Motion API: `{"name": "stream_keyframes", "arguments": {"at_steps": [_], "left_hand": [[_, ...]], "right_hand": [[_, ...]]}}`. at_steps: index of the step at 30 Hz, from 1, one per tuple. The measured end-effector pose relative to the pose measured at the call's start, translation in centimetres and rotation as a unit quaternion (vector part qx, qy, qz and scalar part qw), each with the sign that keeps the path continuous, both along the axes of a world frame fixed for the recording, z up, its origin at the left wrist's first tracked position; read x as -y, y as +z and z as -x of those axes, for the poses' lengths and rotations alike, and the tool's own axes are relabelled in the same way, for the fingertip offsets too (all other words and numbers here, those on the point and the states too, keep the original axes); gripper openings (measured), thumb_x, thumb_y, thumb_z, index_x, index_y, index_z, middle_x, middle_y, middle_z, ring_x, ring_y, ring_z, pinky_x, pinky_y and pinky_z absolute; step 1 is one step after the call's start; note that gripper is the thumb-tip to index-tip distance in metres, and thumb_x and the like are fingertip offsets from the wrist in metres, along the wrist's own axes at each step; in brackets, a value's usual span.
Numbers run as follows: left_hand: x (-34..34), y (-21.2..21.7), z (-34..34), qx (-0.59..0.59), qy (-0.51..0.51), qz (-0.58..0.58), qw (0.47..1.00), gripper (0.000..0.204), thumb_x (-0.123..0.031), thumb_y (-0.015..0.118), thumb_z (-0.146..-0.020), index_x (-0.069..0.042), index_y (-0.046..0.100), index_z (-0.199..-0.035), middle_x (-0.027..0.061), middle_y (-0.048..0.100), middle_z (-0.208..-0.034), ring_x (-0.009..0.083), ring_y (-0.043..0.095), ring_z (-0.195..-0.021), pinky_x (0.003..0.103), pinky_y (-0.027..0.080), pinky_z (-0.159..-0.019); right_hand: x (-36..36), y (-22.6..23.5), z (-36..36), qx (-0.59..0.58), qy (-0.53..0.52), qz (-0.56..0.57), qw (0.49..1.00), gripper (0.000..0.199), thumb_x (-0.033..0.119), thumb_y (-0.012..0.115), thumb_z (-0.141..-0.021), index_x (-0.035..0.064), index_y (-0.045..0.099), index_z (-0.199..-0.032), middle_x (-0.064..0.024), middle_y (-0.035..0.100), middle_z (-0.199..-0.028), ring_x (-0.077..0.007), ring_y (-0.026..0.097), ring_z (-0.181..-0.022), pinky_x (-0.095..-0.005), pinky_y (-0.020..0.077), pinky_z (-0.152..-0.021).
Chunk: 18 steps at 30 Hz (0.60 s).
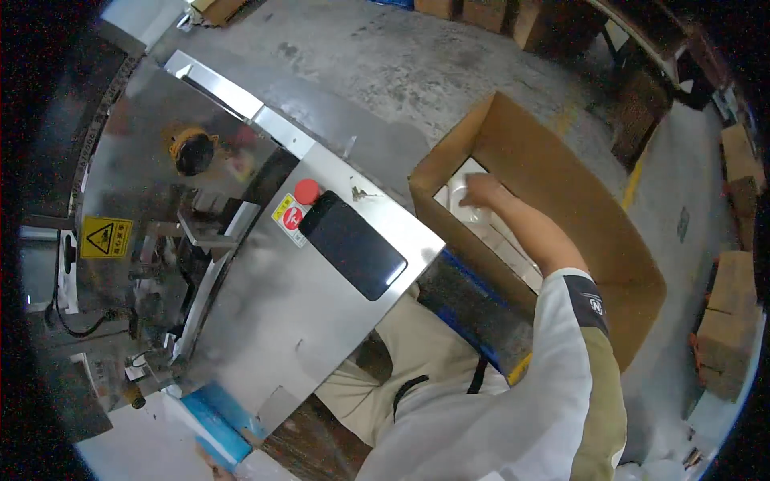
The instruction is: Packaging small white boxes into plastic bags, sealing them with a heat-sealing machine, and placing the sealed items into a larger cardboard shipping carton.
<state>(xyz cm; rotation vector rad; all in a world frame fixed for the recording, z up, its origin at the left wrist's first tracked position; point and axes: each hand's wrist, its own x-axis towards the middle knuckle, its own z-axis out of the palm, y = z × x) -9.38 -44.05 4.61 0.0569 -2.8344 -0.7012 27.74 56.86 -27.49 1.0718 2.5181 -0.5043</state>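
My right hand (486,192) reaches down into a tall cardboard box (577,216). Its fingers are curled and closed on a small white, partly see-through pack (459,195) at the box's left end; the exact kind is not clear. More white flat packs (513,255) lie in a row along the inside of the box. At the lower left, a skin-coloured patch beside a blue strip (216,421) looks like part of my left hand (215,465). Its fingers cannot be made out.
Left of the box stands a steel machine table (281,321) with a dark phone (353,244) and a red push button (306,191). Behind a clear guard with a yellow warning label (107,237) are machine parts. Cartons (726,321) line the right side.
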Motion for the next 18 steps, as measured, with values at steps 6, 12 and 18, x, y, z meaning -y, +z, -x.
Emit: {"name": "stream_keyframes", "arguments": {"at_steps": [6,12,18], "left_hand": [[-9.9,-4.7,-1.7,0.156,0.042,0.185,0.969,0.048,-0.034,0.069,-0.091,0.009,0.067,-0.112,0.0216,0.070,-0.108,0.0284,0.065,-0.095,0.037,0.051,-0.086],[-7.6,-1.2,9.1,0.119,0.027,-0.061,0.991,0.045,-0.029,0.060,-0.097,0.007,0.059,-0.124,0.0192,0.061,-0.124,0.0256,0.060,-0.109,0.036,0.048,-0.094],[-6.6,-4.7,12.8,0.114,-0.116,0.100,0.982,0.056,-0.035,0.048,-0.099,0.002,0.046,-0.141,0.0258,0.046,-0.144,0.0364,0.047,-0.131,0.043,0.037,-0.110]], "right_hand": [[-0.5,-10.3,-13.3,-0.113,-0.269,0.227,0.929,0.065,0.054,0.063,-0.091,-0.0040,0.062,-0.062,-0.0132,0.058,-0.054,-0.0204,0.060,-0.048,-0.0396,0.0460,-0.040],[7.8,-7.7,-2.3,-0.280,-0.430,0.448,0.732,0.055,0.040,0.065,-0.094,-0.0140,0.065,-0.085,-0.0212,0.069,-0.074,-0.0277,0.064,-0.053,-0.0388,0.0519,-0.045],[6.0,-3.9,-5.8,-0.132,-0.042,0.147,0.979,0.054,0.049,0.065,-0.084,-0.0048,0.071,-0.089,-0.0201,0.072,-0.086,-0.0279,0.069,-0.071,-0.0429,0.0532,-0.071]]}}
